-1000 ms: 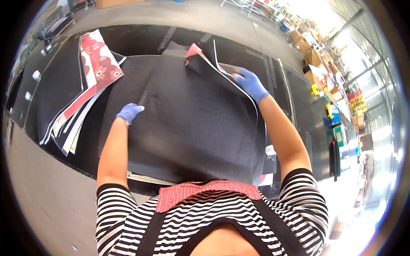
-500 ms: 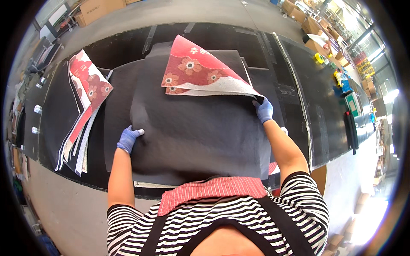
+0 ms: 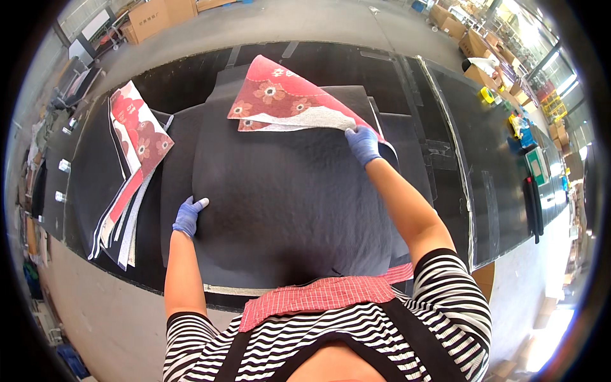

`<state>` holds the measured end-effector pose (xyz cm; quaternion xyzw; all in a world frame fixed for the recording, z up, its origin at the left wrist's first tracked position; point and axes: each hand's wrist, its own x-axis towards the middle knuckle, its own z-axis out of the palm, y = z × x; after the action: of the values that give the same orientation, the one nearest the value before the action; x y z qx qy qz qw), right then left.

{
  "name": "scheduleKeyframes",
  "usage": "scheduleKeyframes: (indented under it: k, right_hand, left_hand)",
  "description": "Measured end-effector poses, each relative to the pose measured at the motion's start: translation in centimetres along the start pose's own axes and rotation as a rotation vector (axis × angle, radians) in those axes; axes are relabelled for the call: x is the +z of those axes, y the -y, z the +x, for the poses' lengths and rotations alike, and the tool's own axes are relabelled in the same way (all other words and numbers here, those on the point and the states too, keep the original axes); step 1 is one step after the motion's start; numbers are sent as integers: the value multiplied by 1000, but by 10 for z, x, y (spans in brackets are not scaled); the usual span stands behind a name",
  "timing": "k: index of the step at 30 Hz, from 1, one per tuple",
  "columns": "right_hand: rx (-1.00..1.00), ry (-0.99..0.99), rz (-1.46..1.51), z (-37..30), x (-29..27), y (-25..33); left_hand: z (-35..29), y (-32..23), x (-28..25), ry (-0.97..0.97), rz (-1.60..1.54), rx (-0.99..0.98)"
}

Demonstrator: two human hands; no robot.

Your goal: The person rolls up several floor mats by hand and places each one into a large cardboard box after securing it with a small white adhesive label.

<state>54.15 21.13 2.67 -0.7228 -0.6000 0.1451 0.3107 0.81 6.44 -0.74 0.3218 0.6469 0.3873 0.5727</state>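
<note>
A mat with a pink-and-red floral face (image 3: 270, 95) lies folded at the far side of a large black sheet (image 3: 286, 197), with a pale grey-white layer along its near edge. My right hand (image 3: 364, 145), in a blue glove, is closed on the near right corner of this floral mat, where the edge curls up. At the left edge of the black sheet rests my left hand (image 3: 188, 216), also gloved in blue. Its thumb lies on top and its other fingers are partly hidden at the edge, apparently gripping it. More black sheets (image 3: 407, 153) show underneath.
Folded floral mats (image 3: 137, 146) lie fanned at the left of the dark table (image 3: 331, 57). To the right are a taped seam (image 3: 459, 172), a green-and-white box (image 3: 538, 165) and a black bar (image 3: 533, 210). Cardboard boxes (image 3: 159, 19) stand beyond.
My right hand has moved left, carrying the floral mat's corner with it, and the curled edge now shows beside the hand. My left hand stays at the black sheet's left edge.
</note>
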Motion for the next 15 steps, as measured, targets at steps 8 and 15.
scheduleKeyframes:
  k: [8,15]
  right_hand:
    - [-633,419,-197,4,55,72]
    - [-22,-213,644,154,25,28]
  left_hand:
    - [-6,-5,7,-76,95,-21]
    - [11,0,11,-114,124,-11]
